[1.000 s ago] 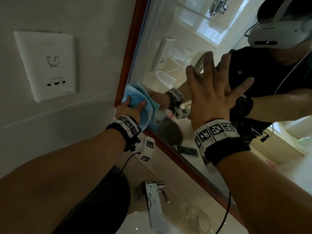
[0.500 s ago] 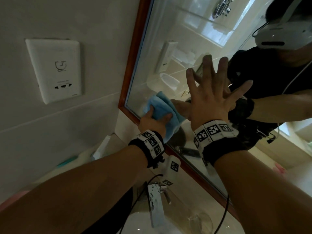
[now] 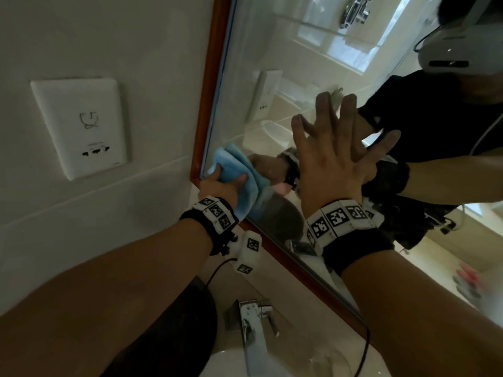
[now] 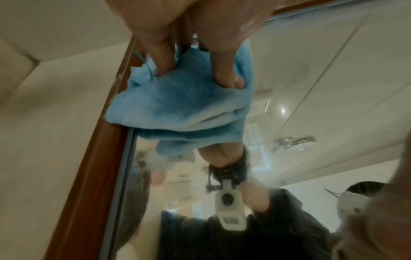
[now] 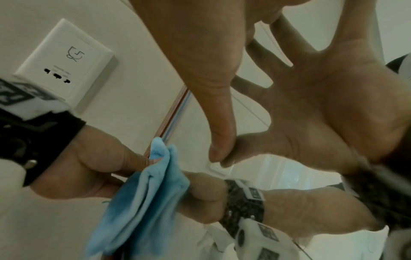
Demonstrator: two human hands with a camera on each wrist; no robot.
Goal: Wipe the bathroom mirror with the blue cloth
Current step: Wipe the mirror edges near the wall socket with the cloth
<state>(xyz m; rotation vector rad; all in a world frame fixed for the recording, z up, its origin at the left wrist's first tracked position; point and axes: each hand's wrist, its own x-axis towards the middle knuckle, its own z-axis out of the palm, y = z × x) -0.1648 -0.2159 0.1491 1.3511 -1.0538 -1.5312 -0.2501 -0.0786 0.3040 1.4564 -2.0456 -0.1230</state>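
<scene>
Pinching the blue cloth (image 3: 239, 175), my left fingers (image 4: 227, 77) curl into its folds, thumb on one side and the others dug in on the other, so the bunched fabric sits between them and the glass. I see the cloth pressed against the bathroom mirror (image 3: 272, 77) at its lower left corner, its edge lapping onto the wooden frame (image 4: 93, 158) there. My left hand (image 3: 220, 189) is knuckles-up behind the cloth, the wrist bent back a little, and the forearm runs down and away toward the lower left of the head view, a marker band (image 3: 215, 213) strapped round the wrist.

My right fingers (image 3: 348, 112) are spread wide and straight, fanned apart with gaps between them. From the right wrist view the thumb tip meets its own reflection, so I take it as touching the glass; whether the palm lies flat I cannot tell. My right hand (image 3: 334, 164) stands just beside the cloth, further along the mirror, holding nothing, its forearm reaching out from the lower right.

Left of the frame, a white wall socket (image 3: 81, 126) sits on the tile. Below my arms a chrome tap (image 3: 253, 333) stands over the white basin (image 3: 226, 363).
</scene>
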